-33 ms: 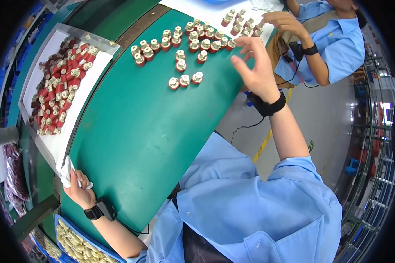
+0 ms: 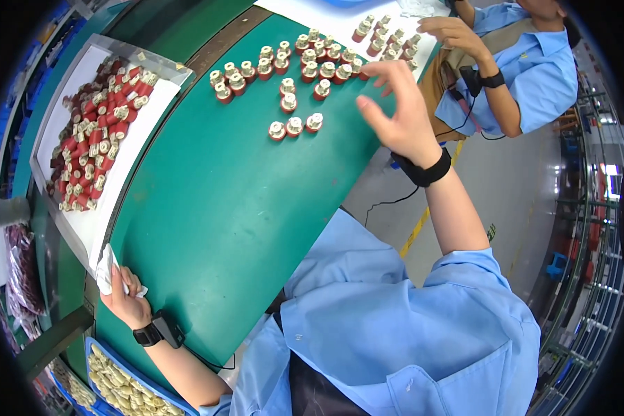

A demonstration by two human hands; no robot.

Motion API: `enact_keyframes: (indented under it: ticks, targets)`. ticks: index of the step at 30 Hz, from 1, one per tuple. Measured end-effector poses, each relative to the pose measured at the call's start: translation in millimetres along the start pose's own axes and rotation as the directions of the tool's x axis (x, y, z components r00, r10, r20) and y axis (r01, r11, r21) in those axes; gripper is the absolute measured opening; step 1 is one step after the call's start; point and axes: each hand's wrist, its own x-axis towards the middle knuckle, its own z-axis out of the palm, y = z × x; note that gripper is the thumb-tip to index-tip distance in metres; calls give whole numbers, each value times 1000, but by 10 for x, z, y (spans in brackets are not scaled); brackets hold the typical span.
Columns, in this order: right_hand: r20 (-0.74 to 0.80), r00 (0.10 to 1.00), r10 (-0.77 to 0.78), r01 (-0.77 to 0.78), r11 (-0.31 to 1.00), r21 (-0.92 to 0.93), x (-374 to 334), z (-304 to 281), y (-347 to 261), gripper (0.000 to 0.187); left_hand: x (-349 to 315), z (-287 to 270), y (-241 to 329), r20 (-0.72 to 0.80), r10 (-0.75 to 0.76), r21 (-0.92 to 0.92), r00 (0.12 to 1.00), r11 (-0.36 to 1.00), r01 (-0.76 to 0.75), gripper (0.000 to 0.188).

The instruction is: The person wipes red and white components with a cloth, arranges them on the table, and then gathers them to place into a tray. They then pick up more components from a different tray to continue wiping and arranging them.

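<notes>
Remotely I'm seeing L hand [image 2: 126, 297] gripping white cloth [image 2: 105, 273], approx. 8 o'clock; R hand [image 2: 403, 116] hanging loose, fingers spread, apparently empty, 1–2 o'clock. Red-based metal parts [image 2: 322, 90] standing on tabletop [image 2: 222, 201], 12 o'clock; prob. stiff, light, slick-topped. I'm favouring red sides.

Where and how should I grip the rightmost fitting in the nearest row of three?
I'd pinch that rightmost fitting by its metal top, near and far sides, bringing the right hand in from the right: it stands upright, red end down, with a neighbouring fitting close on its left and bare green tabletop to its right.
</notes>
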Motion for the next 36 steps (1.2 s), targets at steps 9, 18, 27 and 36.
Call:
enact_keyframes:
  ticks: [9, 18, 27, 36]
  targets:
    - [162, 945, -283, 322, 894, -312, 325, 517, -617, 64, 2, 6, -20, 21, -25, 43, 999, 999, 24, 11]
    - [246, 954, -174, 267, 868, -420, 405, 629, -640, 68, -15, 56, 20, 32, -63, 33, 997, 998, 62, 11]
    - [237, 957, -168, 255, 877, -407, 416, 620, -629, 69, -6, -7, -23, 61, -47, 38, 997, 998, 44, 14]
    - [299, 944, -142, 288, 796, -532, 365, 784, -573, 59, -10, 14, -2, 90, -38, 66, 995, 997, 32, 14]
